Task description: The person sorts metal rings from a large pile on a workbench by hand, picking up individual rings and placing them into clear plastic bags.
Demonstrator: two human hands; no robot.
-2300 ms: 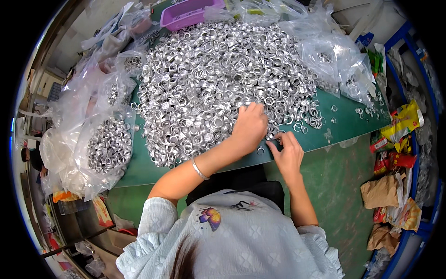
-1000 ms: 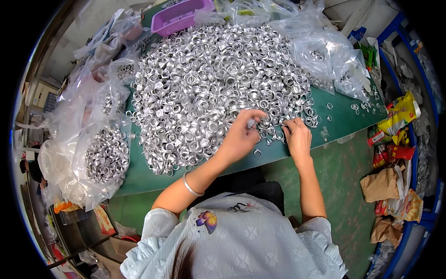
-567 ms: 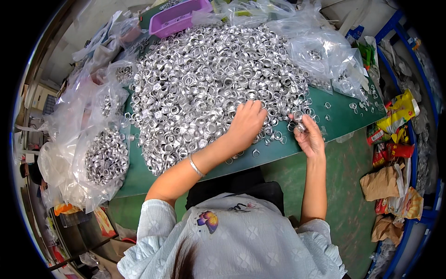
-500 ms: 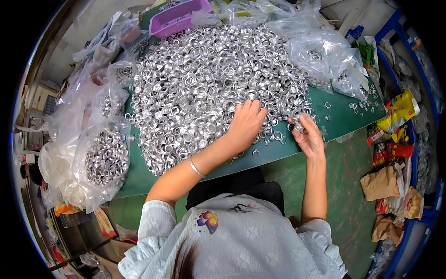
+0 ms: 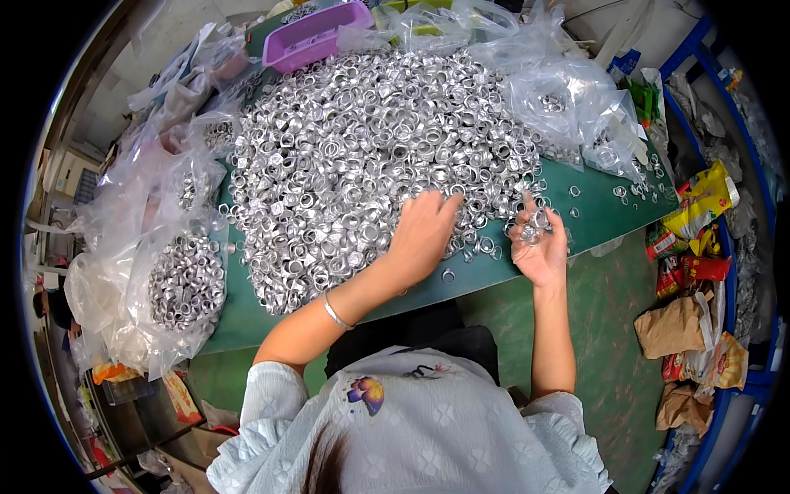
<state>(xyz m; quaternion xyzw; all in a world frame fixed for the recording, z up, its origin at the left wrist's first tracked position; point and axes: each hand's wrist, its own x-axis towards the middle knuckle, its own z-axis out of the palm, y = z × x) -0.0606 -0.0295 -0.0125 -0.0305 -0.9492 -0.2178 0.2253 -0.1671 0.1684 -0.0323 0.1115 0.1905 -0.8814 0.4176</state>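
Note:
A broad heap of silver metal rings [image 5: 354,148] covers much of the green table [image 5: 485,276]. At its near right side, my left hand [image 5: 421,235] lies back-up on the rings. Its forefinger stands apart from the other fingers, and some fingertips are hidden. Just off the heap's right edge, my right hand [image 5: 541,257] is turned palm up, its bent fingers holding several silver rings [image 5: 533,226]. A few loose rings [image 5: 485,249] lie on the table between my hands.
Clear plastic bags with rings stand at the left [image 5: 188,284] and far right [image 5: 568,103]. A purple basket [image 5: 317,37] sits at the back. Blue shelving [image 5: 714,62], snack packets [image 5: 699,198] and a brown paper bag [image 5: 675,325] are on the right.
My left hand has drawn back a little toward me and left, its fingers spreading. My right hand has turned palm further up, showing more of the rings in it.

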